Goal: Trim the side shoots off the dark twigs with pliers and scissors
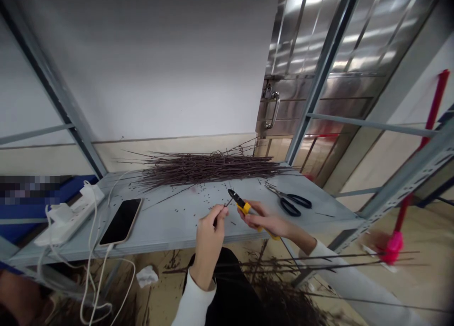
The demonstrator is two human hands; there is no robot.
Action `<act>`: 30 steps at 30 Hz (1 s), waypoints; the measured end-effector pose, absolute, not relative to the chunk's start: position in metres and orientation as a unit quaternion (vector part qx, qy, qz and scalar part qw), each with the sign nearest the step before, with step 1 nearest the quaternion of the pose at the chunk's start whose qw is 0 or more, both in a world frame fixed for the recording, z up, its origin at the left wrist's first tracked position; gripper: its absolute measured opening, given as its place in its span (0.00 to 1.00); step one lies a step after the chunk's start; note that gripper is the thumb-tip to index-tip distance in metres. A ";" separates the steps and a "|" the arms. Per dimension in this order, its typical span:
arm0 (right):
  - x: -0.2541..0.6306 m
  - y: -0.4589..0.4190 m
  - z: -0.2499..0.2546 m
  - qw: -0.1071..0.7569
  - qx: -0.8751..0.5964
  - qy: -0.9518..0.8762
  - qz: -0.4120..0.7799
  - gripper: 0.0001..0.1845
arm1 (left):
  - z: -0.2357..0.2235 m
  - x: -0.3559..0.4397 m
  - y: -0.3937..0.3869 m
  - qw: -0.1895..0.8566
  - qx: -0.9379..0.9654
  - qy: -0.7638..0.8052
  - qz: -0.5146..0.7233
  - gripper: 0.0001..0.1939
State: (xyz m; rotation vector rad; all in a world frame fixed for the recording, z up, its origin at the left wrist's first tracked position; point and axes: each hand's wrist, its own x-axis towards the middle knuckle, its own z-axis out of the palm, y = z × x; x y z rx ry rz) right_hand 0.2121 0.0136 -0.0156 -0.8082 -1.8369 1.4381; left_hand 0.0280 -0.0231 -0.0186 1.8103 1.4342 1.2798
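My left hand (209,236) is raised over the front edge of the grey shelf (170,219), fingertips pinched on a short thin dark twig (229,202). To its right, my right hand (264,218) is wrapped around the yellow-and-grey handles of pliers (244,206). Their black jaws point up and left, close to the upper end of the twig; contact between them is too small to make out. Behind both hands lies a long bundle of dark twigs (205,169) across the back of the shelf. Tiny cut bits are scattered in front of it.
Black-handled scissors (291,203) lie right of my hands. On the left are a phone (121,221), a white power strip (76,215) and hanging white cables (87,288). Long twigs (340,264) stretch across my lap and right arm; more twigs cover the floor. Metal posts (319,80) frame the shelf.
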 end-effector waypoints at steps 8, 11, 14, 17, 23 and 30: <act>0.206 0.002 0.003 0.314 -0.442 -0.796 0.271 0.06 | -0.027 0.035 -0.027 0.175 0.630 0.590 0.473 0.14; 0.204 0.000 0.000 0.329 -0.467 -0.794 0.205 0.06 | -0.028 0.035 -0.027 0.160 0.633 0.603 0.459 0.14; 0.204 0.002 -0.009 0.349 -0.475 -0.796 0.136 0.06 | -0.027 0.037 -0.029 0.151 0.635 0.613 0.446 0.14; 0.204 0.007 -0.022 0.370 -0.480 -0.793 0.056 0.07 | -0.024 0.042 -0.034 0.163 0.630 0.614 0.447 0.15; 0.195 0.009 -0.039 0.428 -0.492 -0.754 -0.079 0.09 | -0.017 0.055 -0.044 0.217 0.600 0.592 0.492 0.15; 0.182 -0.004 -0.037 0.430 -0.507 -0.724 0.186 0.05 | -0.027 0.048 -0.037 0.249 0.582 0.570 0.523 0.14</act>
